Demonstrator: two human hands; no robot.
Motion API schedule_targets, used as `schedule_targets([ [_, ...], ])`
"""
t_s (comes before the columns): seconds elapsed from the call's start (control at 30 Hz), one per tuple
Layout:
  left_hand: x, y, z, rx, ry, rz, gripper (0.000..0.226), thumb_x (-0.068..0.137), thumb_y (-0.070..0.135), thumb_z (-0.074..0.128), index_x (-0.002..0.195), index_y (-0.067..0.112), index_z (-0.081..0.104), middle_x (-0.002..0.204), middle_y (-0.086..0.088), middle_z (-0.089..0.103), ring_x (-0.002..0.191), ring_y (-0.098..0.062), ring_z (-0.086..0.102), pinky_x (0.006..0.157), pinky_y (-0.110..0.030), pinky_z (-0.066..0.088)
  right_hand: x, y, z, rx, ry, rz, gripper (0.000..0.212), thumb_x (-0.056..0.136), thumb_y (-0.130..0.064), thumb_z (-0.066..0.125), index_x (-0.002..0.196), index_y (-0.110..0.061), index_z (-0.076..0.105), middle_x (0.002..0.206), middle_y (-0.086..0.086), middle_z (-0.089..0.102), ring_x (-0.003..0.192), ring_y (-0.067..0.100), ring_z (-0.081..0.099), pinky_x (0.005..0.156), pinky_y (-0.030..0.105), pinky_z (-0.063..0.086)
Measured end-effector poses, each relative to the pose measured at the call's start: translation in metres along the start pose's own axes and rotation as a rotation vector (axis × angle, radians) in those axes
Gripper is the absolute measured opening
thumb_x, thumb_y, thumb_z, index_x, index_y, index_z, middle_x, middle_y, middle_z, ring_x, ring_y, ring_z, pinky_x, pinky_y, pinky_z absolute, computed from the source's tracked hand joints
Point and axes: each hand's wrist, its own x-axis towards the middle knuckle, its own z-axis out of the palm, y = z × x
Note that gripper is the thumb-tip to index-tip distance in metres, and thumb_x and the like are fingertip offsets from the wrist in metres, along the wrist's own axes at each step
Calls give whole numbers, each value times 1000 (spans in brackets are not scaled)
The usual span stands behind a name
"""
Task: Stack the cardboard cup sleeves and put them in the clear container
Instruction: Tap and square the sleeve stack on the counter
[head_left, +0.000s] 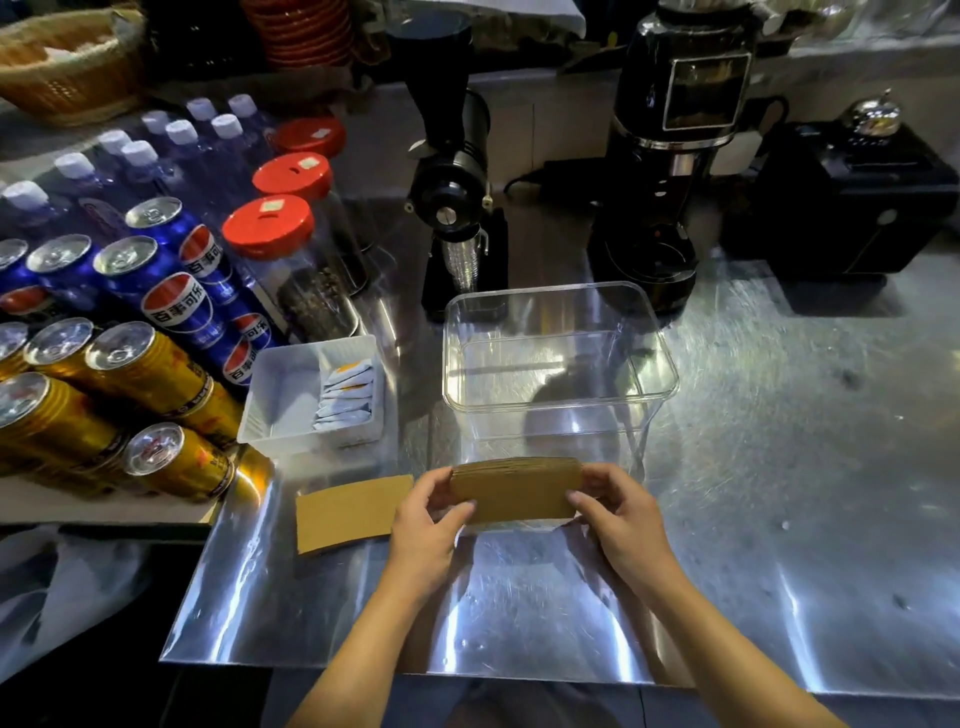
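Note:
A stack of brown cardboard cup sleeves (517, 488) is held upright on edge just above the steel counter. My left hand (428, 525) grips its left end and my right hand (626, 519) grips its right end. More flat sleeves (348, 512) lie on the counter to the left of my left hand. The clear container (558, 400) stands open and empty right behind the held stack.
A white tray (275, 410) with sachets sits left of the container. Blue and gold drink cans (156, 364), water bottles and red-lidded jars (291, 270) crowd the left side. Two black coffee grinders (457, 208) and a black box stand at the back.

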Motion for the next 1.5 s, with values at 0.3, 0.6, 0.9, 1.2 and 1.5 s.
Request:
schedule_targets([
  [0.3,6,14,-57,-162,278,-57,31,77,-4,65,100,17,64,85,4,67,75,-2,63,63,-11,51,26,-39,56,160,-204,116,18,78,2,65,80,-16,63,78,6,64,61,3,59,51,12,47],
  [0.6,9,12,-118,-278,434,-235,29,79,-5,60,105,9,64,79,1,67,67,-6,63,56,-12,51,30,-57,129,195,-337,365,12,77,4,64,83,-1,55,72,14,54,54,21,51,40,24,39],
  [0.9,7,-12,-134,-107,394,-439,35,79,-2,63,113,-2,56,114,-21,61,103,-28,59,88,-33,47,28,-47,146,72,-401,485,15,79,2,60,92,3,53,62,16,54,48,18,44,45,29,32],
  [1.2,18,-18,-144,65,239,-582,73,68,30,78,126,3,44,122,-16,56,110,-31,55,90,-36,46,33,-41,148,-181,-378,408,37,69,-24,78,89,-11,49,80,0,58,68,11,59,59,25,50],
  [1.5,26,-20,-146,-65,24,-622,41,59,12,84,96,3,67,82,-9,75,80,-26,70,73,-38,57,41,-50,157,-274,-511,438,39,63,-16,83,87,-1,57,66,6,63,55,14,58,43,20,43],
])
